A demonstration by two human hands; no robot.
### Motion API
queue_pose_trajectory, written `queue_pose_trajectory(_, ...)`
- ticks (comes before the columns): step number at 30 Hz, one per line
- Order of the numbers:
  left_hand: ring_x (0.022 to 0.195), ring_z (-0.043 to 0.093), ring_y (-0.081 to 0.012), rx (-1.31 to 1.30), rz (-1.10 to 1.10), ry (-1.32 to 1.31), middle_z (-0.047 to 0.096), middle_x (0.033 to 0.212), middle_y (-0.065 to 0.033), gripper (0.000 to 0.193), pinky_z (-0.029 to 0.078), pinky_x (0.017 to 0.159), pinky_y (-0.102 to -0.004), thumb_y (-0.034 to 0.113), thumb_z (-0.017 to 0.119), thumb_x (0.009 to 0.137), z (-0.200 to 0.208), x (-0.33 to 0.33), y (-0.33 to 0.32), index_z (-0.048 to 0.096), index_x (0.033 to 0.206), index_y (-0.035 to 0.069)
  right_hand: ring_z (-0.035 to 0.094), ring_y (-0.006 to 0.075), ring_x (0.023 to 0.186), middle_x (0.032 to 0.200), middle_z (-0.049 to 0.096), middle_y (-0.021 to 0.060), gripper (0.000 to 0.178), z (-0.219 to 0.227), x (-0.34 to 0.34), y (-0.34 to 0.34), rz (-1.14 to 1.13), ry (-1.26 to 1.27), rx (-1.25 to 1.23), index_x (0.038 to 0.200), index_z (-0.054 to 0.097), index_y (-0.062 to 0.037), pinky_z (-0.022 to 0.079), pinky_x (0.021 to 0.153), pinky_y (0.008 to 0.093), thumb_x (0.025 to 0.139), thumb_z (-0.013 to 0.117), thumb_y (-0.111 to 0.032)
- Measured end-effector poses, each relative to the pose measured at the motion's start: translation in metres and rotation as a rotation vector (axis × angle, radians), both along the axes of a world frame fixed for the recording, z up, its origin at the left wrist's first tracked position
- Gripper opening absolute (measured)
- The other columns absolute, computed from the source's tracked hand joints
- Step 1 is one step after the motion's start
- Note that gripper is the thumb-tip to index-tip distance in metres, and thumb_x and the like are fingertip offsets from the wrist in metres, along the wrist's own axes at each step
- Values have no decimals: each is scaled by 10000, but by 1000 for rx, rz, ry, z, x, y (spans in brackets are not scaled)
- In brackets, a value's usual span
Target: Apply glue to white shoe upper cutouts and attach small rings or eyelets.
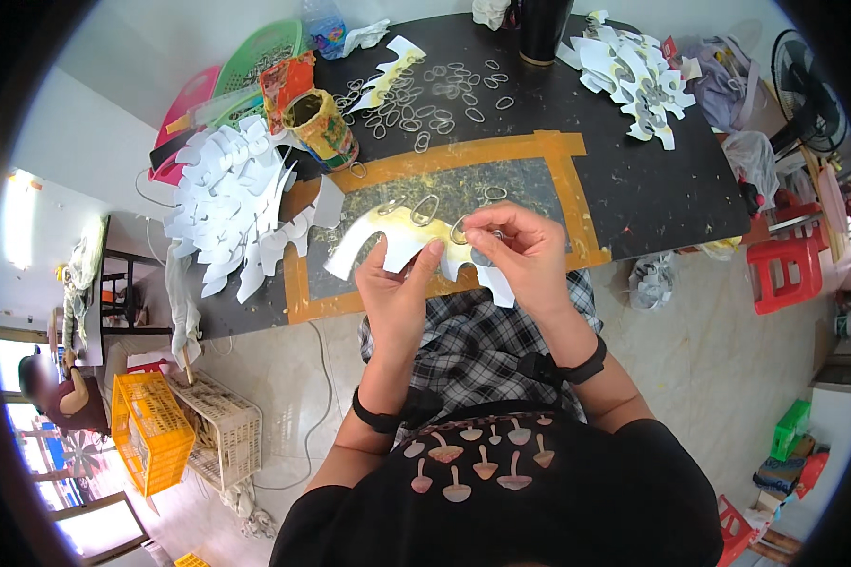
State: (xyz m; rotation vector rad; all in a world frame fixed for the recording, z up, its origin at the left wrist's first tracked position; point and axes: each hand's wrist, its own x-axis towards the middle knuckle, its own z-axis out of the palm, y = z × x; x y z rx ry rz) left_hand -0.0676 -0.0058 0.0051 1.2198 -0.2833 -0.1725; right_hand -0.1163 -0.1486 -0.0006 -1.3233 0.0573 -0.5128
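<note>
My left hand (394, 295) grips a curved white cut-out piece (353, 248) by its near edge, thumb on top. Yellowish glue is smeared along the piece's far side. Between the thumb and fingertips of my right hand (528, 253) is an oval metal ring (458, 230), at the glued edge of the piece; whether it touches the glue I cannot tell. Another oval ring (425, 210) shows against the glued edge, left of my right fingertips. Beneath my hands is a glue-stained work area bordered by brown tape (577, 210).
Many loose metal rings (425, 115) lie farther back on the black table. White cut-outs (227, 194) are heaped at left, beside a glue-caked can (323, 132) and a green basket (272, 47). Glued pieces with rings (633, 80) lie far right. A red stool (787, 269) stands at right.
</note>
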Motion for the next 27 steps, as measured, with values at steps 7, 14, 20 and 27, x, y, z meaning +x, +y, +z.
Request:
queue_pose_trajectory(7,894,610,-87,4,4,-24,670,994,-50,193,503,795,-245,-7,683,874,-5,1,-3,639,1060,-36,647,110,820,931,694,77,132,1,2,0,-134,-58,-241,952,719,-19,511,702,239,830,692,24)
queue_pose_trajectory(14,915,613,-107,9,10,-58,644,1046,-55,249,520,823,-263,-17,658,890,-11,1,-7,579,1126,-26,659,138,824,933,694,98,137,0,5,-5,-128,-98,-306,940,717,-4,523,696,249,807,705,29)
queue_pose_trajectory(20,946,622,-121,-58,-5,-22,642,1071,-65,264,518,801,-257,2,644,905,-14,-5,-10,554,1152,-12,660,136,819,980,686,99,139,-5,4,-6,-146,-77,-299,935,716,0,528,678,246,798,719,21)
queue_pose_trajectory(27,948,621,-122,-202,-14,32,644,1074,-63,364,507,798,-247,4,631,913,-26,-8,-17,490,1248,1,674,162,812,987,681,98,164,0,1,-1,-191,-20,-395,942,714,-5,535,671,262,781,744,-6)
